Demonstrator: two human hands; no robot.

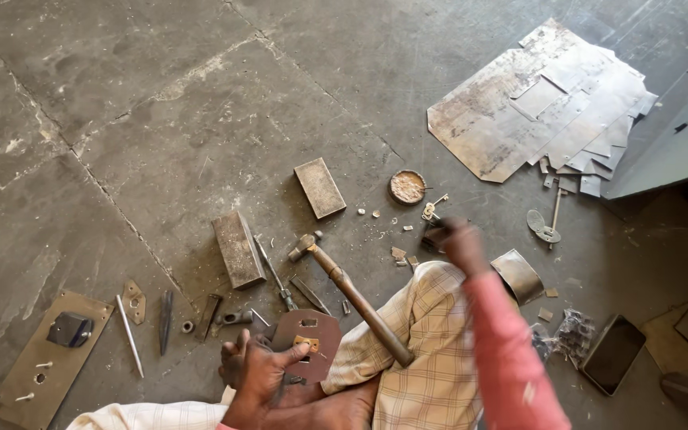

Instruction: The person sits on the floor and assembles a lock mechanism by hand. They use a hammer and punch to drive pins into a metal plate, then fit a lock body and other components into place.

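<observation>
Rust-brown flat metal plate with cut slots lies near the seated person's foot, its long axis running near to far, rounded end far. Left hand pinches its left edge, thumb on top. Right hand, blurred, reaches far right toward small parts; whether it is spread or closed cannot be told. Wooden-handled hammer rests across the checked-cloth knee. Judgement: the plate sits best held flat and steady.

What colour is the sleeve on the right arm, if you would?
Pink, seen in the head view: sleeve.
</observation>
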